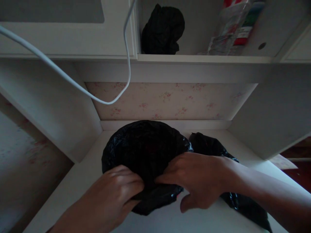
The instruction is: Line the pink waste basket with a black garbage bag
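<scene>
A black plastic bag (pixel 143 139) lies spread round a wide round opening on the white surface, its rim folded outward. Whatever the bag lines is almost wholly covered; only a speck of red shows under its near edge. My left hand (pixel 116 191) is closed on the bag's near rim, fingers curled inside and thumb outside. On the rim's right side rests my right hand (pixel 194 178), its fingers reaching into the bag and its thumb held apart outside. Another length of black plastic (pixel 211 145) lies to the right, partly hidden under my right forearm.
Above, an open cabinet shelf (pixel 204 59) holds a black crumpled bundle (pixel 162 30) and clear-wrapped packages (pixel 228 32). A white cable (pixel 80 87) hangs in a loop at the upper left. White side panels (pixel 274 113) flank the surface, with flowered wallpaper (pixel 167 100) behind.
</scene>
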The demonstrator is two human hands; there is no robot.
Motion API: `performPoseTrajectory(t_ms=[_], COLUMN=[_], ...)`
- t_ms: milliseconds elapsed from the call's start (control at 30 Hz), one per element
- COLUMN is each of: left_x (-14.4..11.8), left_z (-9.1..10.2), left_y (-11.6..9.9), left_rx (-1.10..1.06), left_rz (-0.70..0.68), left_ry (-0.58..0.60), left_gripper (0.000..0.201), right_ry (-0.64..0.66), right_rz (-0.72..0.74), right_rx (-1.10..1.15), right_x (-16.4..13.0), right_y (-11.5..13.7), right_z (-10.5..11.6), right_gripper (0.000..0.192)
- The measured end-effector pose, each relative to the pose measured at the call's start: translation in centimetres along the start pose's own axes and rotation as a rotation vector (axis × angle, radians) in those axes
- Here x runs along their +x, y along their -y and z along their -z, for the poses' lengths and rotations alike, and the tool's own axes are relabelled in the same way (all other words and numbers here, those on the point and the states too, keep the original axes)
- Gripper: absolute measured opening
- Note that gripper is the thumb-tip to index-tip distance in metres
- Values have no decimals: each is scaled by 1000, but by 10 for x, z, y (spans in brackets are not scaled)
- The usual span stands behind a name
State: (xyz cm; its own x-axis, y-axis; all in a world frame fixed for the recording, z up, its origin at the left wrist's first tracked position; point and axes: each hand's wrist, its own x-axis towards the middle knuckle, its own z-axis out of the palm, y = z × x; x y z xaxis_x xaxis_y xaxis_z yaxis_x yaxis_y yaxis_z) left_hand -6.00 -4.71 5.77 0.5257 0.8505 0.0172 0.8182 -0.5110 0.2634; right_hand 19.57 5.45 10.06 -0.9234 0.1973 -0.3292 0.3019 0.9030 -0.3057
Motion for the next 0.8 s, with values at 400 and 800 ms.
performPoseTrajectory(t_ms=[400, 800], left_x=[-3, 28], left_z=[-15, -30], left_y=[-19, -26], left_rx=[265, 174], left_rz=[-87, 57], left_ry=[-436, -233], left_gripper=[52, 7], right_ry=[-325, 104], right_rz=[25, -146], right_rx=[-180, -241], right_x=[-15, 25], right_y=[-30, -30], right_z=[-6, 2], right_gripper=[54, 30])
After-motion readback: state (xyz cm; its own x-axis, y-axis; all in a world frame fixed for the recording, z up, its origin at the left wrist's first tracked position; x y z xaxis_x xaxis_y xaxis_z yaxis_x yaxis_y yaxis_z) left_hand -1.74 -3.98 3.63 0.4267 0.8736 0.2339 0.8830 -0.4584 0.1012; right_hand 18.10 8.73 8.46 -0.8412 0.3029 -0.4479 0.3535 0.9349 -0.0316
